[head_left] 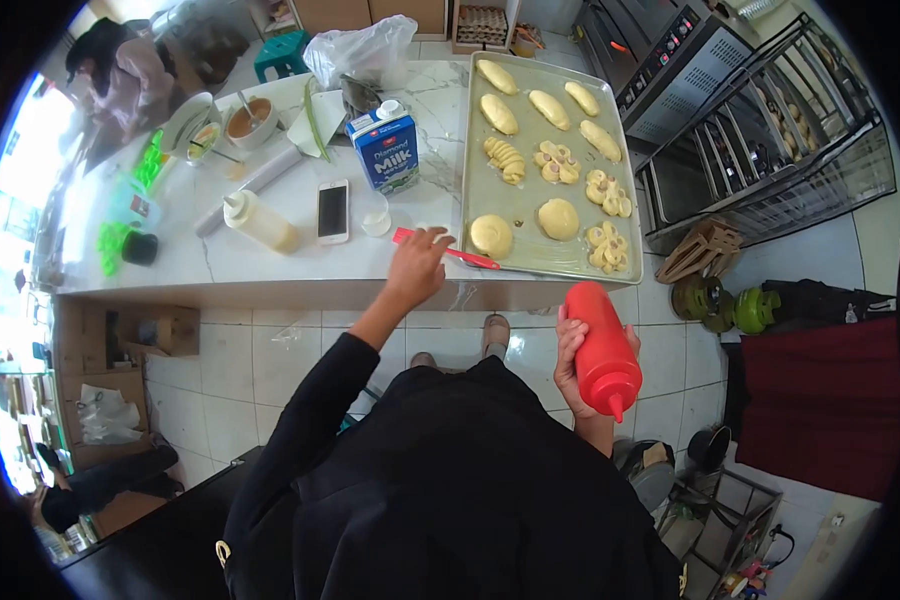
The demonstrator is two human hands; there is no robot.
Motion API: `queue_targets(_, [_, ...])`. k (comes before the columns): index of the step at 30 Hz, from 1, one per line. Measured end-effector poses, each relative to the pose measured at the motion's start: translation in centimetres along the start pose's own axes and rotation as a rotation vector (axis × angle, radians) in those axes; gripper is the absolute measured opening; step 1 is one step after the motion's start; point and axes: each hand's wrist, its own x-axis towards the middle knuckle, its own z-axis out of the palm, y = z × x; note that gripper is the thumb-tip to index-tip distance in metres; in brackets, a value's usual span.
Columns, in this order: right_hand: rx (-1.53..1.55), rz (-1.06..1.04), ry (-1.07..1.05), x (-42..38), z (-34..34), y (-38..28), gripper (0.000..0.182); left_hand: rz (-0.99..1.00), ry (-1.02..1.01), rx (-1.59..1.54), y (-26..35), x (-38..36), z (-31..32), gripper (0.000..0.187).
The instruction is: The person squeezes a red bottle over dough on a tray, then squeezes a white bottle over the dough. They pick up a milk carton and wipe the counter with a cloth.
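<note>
My right hand [576, 352] is wrapped round a red squeeze bottle [598, 345], its nozzle pointing down toward me, off the table's front edge. At the front edge of the marble table, my left hand [420, 262] hovers at a red-handled tool [470, 259] that lies partly on the rim of the tray [560, 262]; whether its fingers grip the tool is unclear. Several pieces of shaped dough lie on the tray, with a round one [491, 236] closest to my left hand. A small clear cup [376, 222] stands left of that hand.
Left on the table [320, 268] are a phone [333, 212], a blue milk carton [384, 150], a cream-filled bottle [260, 222] and bowls [251, 120]. A person [130, 75] is at the far left. A metal rack [760, 150] stands at the right, beside an oven.
</note>
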Motion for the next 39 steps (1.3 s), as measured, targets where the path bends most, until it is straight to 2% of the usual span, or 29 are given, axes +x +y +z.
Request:
queue_targets(1, [0.003,0.015,-0.009,0.2,0.2,-0.1,0.083,-0.015,-0.082,0.078,-0.1,-0.3,1.2,0.038])
queue_targets(4, [-0.04,-0.024,0.057,0.3,1.6,-0.4,0.086,-0.051,-0.107,0.138,-0.9,-0.2,3.5,0.03])
queue_targets(5, [-0.044,-0.02,0.055,0.4,1.7,-1.0,0.086,-0.01,-0.049,0.151,-1.3,-0.2,3.9,0.021])
queue_targets(6, [-0.038,0.016,0.035,0.7,1.5,-1.6,0.083,-0.014,-0.046,0.154,-1.1,0.1,3.5,0.021])
queue_targets(9, [-0.036,0.066,0.03,1.1,1.8,-3.0,0.081,0.021,0.19,0.06,-0.4,0.4,0.5,0.016])
queue_targets(12, [-0.055,0.075,0.041,1.9,2.6,-4.0,0.079,-0.281,0.505,-0.116,1.0,1.0,-3.9,0.019])
queue_targets(15, [-0.081,0.09,0.038,2.9,3.0,-5.1,0.078,-0.421,0.779,-0.105,1.1,2.4,-8.3,0.013])
queue_targets(18, [-0.108,0.117,0.04,3.9,3.4,-6.2,0.077,-0.446,0.882,-0.066,-1.2,3.0,-8.7,0.008])
queue_targets(22, [-0.15,0.139,0.054,4.8,4.5,-6.8,0.077,-0.49,0.907,-0.091,-4.1,2.8,-6.0,0.01])
queue_targets(26, [-0.129,0.173,0.092,5.3,4.9,-7.7,0.078,-0.626,0.882,-0.152,-5.9,1.9,-3.3,0.014])
queue_targets(28, [-0.141,0.18,0.108,5.6,5.0,-8.4,0.078,-0.728,0.812,0.025,-6.5,1.7,-2.6,0.015])
queue_targets(30, [-0.143,0.19,0.108,5.8,5.2,-8.9,0.078,-0.736,0.84,0.022,-6.9,1.6,-2.0,0.015])
queue_targets(32, [-0.142,0.192,0.112,6.0,5.2,-9.4,0.078,-0.834,0.868,-0.214,-7.0,1.4,-1.7,0.017])
queue_targets(36, [-0.164,0.207,0.091,6.3,5.5,-10.2,0.079,-0.777,0.885,-0.197,-7.2,1.2,-1.1,0.023])
queue_targets(38, [-0.157,0.206,0.09,6.3,5.7,-10.4,0.079,-0.796,0.831,-0.254,-7.6,0.6,-0.7,0.035])
queue_targets(39, [-0.15,0.208,0.096,6.4,5.7,-10.6,0.078,-0.795,0.829,-0.254,-7.3,0.7,-0.7,0.035])
